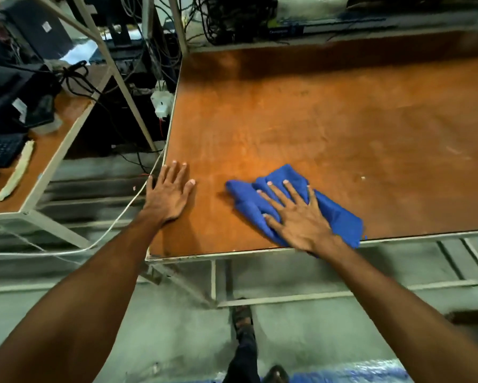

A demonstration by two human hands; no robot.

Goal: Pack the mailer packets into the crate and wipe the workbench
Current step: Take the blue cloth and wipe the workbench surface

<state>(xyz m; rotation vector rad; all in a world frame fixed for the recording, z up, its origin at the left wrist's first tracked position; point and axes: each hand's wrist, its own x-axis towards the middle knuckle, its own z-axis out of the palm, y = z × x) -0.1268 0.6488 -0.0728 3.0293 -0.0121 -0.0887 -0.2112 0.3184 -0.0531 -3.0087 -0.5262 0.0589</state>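
A crumpled blue cloth (340, 214) lies on the orange-brown wooden workbench (329, 120), close to its front edge. My right hand (296, 214) presses flat on the cloth with its fingers spread and straight. My left hand (171, 192) rests flat on the bare top at the bench's front-left corner, fingers straight, apart from the cloth. No mailer packets and no crate are in view.
A second table (52, 150) at the left carries a black keyboard (0, 150), dark devices and cables. A white cable (116, 219) hangs in the gap between the tables. A shelf with wires (232, 20) runs behind the bench. Grey floor and my foot (243, 319) lie below.
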